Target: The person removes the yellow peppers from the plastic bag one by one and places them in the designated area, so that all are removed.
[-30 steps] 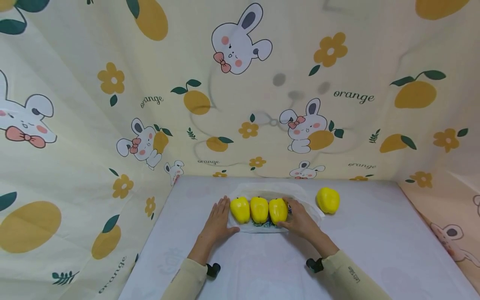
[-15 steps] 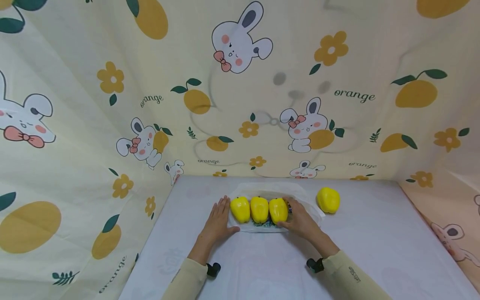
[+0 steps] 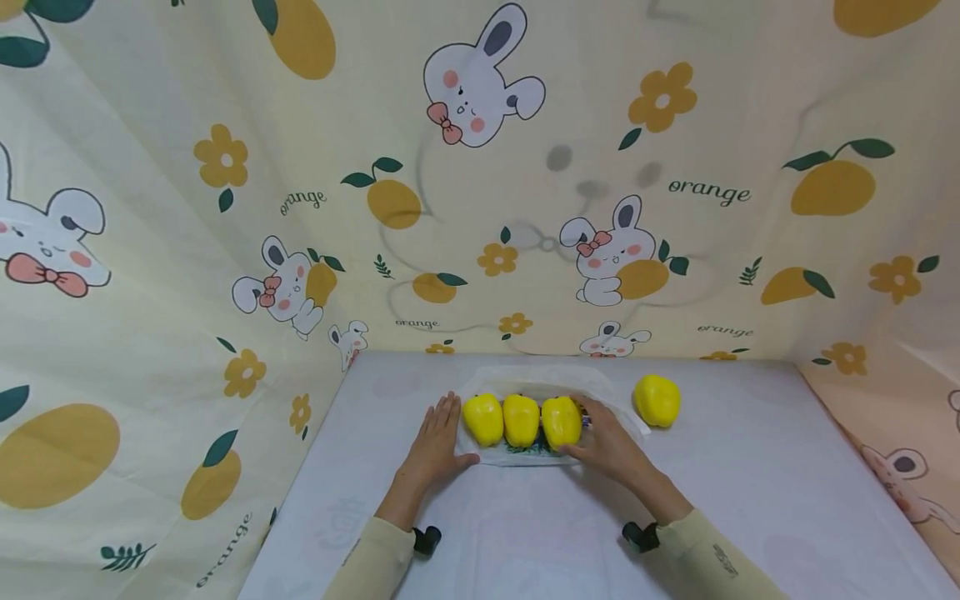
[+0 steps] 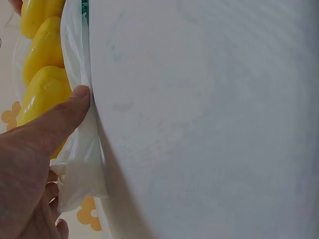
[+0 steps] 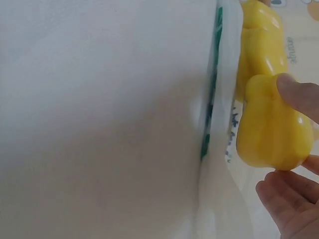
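Both forearms stretch forward over the bench. The left hand is spread wide, fingers straight, thumb out against a white plastic bag beside the leftmost yellow bell pepper. The right hand grips the rightmost bagged pepper between thumb and fingers, the middle pepper beside it. A fourth pepper sits apart, right of the bag.

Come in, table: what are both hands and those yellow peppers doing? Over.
Right hand gripping the row's right-end pepper. Left hand straight-fingered beside the left-end pepper, thumb on plastic bag. Fourth pepper sits apart; nothing seen blocking.
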`<control>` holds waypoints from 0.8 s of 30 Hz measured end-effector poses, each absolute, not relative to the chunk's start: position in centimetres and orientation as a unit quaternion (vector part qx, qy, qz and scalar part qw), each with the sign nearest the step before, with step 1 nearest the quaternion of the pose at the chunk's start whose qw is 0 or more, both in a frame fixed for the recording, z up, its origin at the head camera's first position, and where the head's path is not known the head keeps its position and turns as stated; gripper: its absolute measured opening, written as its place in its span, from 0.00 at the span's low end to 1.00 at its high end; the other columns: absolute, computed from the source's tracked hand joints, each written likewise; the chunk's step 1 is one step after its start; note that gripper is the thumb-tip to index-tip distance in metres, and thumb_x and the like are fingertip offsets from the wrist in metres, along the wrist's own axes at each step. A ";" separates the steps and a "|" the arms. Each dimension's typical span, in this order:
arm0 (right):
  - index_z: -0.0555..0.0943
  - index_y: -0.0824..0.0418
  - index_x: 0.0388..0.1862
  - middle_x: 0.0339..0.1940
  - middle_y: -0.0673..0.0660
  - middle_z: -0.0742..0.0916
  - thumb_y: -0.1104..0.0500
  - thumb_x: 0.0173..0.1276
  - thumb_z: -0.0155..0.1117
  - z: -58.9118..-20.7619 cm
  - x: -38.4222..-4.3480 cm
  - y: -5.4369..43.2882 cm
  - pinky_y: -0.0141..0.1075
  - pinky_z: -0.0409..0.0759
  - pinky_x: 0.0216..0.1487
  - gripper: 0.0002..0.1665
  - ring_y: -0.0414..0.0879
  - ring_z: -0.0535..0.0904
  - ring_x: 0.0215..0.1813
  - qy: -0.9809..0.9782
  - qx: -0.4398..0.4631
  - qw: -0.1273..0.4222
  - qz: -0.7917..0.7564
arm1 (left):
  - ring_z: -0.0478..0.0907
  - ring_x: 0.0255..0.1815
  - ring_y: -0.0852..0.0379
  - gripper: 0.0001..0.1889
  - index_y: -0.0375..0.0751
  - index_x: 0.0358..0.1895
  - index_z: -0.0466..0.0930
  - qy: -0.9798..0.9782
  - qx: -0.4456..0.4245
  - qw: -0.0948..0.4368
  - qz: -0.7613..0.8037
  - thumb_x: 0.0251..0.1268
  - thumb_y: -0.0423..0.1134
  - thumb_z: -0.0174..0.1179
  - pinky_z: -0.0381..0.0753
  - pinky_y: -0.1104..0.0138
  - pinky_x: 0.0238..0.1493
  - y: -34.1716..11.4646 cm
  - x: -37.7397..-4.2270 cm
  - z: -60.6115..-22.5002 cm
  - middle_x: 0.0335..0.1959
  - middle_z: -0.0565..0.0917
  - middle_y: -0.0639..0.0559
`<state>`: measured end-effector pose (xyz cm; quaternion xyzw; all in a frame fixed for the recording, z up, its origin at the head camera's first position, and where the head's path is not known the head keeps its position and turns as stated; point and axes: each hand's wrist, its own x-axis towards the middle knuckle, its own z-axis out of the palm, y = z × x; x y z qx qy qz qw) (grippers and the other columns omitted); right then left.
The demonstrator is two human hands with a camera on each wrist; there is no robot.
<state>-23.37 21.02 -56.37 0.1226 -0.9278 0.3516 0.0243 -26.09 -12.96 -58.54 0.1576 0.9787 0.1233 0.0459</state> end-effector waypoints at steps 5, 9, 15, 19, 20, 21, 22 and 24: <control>0.63 0.61 0.84 0.78 0.66 0.75 0.52 0.62 0.86 -55.7 -22.7 21.4 0.65 0.73 0.76 0.58 0.66 0.72 0.75 -0.926 0.122 0.029 0.357 | 0.41 0.91 0.45 0.62 0.37 0.89 0.41 0.979 0.159 0.044 0.122 0.66 0.61 0.74 0.41 0.51 0.89 -12.9 -26.2 -58.6 0.91 0.43 0.42; 0.64 0.62 0.83 0.74 0.65 0.77 0.53 0.62 0.86 -54.9 -22.1 21.7 0.61 0.79 0.71 0.57 0.64 0.76 0.70 -0.924 0.130 0.042 0.358 | 0.41 0.91 0.45 0.62 0.37 0.89 0.41 0.979 0.159 0.044 0.122 0.66 0.61 0.74 0.41 0.51 0.89 -12.9 -26.2 -58.6 0.91 0.43 0.42; 0.64 0.63 0.83 0.74 0.65 0.77 0.54 0.62 0.86 -53.8 -21.6 22.4 0.60 0.81 0.70 0.56 0.64 0.76 0.70 -0.922 0.140 0.059 0.356 | 0.41 0.91 0.46 0.62 0.37 0.89 0.41 0.980 0.156 0.045 0.117 0.66 0.61 0.74 0.41 0.51 0.89 -12.9 -26.1 -58.5 0.91 0.43 0.42; 0.65 0.65 0.82 0.75 0.67 0.77 0.56 0.62 0.86 -53.3 -21.3 22.8 0.61 0.80 0.70 0.56 0.63 0.76 0.70 -0.919 0.145 0.071 0.359 | 0.41 0.91 0.45 0.62 0.37 0.89 0.41 0.980 0.156 0.045 0.115 0.66 0.61 0.74 0.41 0.51 0.89 -12.9 -26.0 -58.4 0.91 0.43 0.42; 0.65 0.65 0.82 0.75 0.67 0.77 0.56 0.62 0.86 -53.2 -21.2 23.0 0.61 0.80 0.70 0.56 0.63 0.76 0.70 -0.919 0.145 0.073 0.360 | 0.42 0.91 0.45 0.62 0.37 0.89 0.41 0.980 0.157 0.044 0.114 0.66 0.61 0.74 0.41 0.51 0.89 -12.9 -26.0 -58.4 0.91 0.43 0.42; 0.65 0.65 0.82 0.75 0.67 0.77 0.56 0.62 0.86 -53.1 -21.1 23.1 0.62 0.80 0.70 0.56 0.63 0.76 0.70 -0.918 0.144 0.073 0.361 | 0.42 0.91 0.45 0.62 0.37 0.89 0.42 0.980 0.158 0.044 0.113 0.66 0.61 0.74 0.41 0.51 0.89 -12.9 -26.0 -58.4 0.91 0.44 0.42; 0.65 0.65 0.82 0.75 0.67 0.77 0.56 0.62 0.86 -53.0 -21.0 23.2 0.62 0.80 0.70 0.56 0.63 0.76 0.70 -0.919 0.141 0.072 0.361 | 0.42 0.91 0.45 0.62 0.37 0.89 0.42 0.980 0.158 0.043 0.111 0.66 0.61 0.73 0.42 0.51 0.89 -12.9 -26.0 -58.4 0.91 0.44 0.42; 0.64 0.65 0.82 0.76 0.67 0.76 0.55 0.62 0.86 -52.8 -20.9 23.5 0.62 0.80 0.71 0.56 0.63 0.76 0.70 -0.921 0.135 0.070 0.359 | 0.42 0.91 0.45 0.62 0.36 0.89 0.42 0.980 0.159 0.044 0.107 0.67 0.62 0.73 0.42 0.51 0.89 -12.9 -26.0 -58.4 0.91 0.44 0.42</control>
